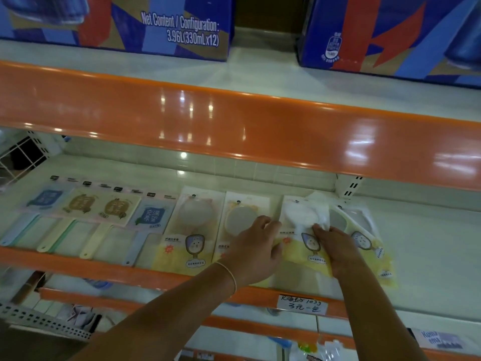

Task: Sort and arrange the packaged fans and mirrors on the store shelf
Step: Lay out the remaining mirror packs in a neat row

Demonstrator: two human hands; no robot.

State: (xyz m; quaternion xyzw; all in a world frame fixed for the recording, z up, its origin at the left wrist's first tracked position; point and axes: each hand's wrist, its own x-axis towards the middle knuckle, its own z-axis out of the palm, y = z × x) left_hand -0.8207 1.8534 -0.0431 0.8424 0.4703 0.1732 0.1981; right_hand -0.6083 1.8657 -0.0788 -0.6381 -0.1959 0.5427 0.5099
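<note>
Several packaged fans [80, 222] lie in a row on the left of the white shelf [429, 246], handles toward me. To their right lie several packaged hand mirrors, the leftmost mirror pack [192, 230] untouched. My left hand [256, 252] rests flat on the second mirror pack [242, 217], fingers reaching to the edge of the white mirror pack [296, 217]. My right hand [335, 250] presses on that white mirror pack, fingertips pinching its plastic near the mirror's neck. A fourth mirror pack [364, 230] lies skewed under it at the right.
An orange shelf lip [234, 126] overhangs just above the work area, with blue drink cartons [156, 24] on top. The front edge carries a handwritten price tag [302, 304]. Lower shelves hold other goods. A bracket [347, 188] stands at the back right.
</note>
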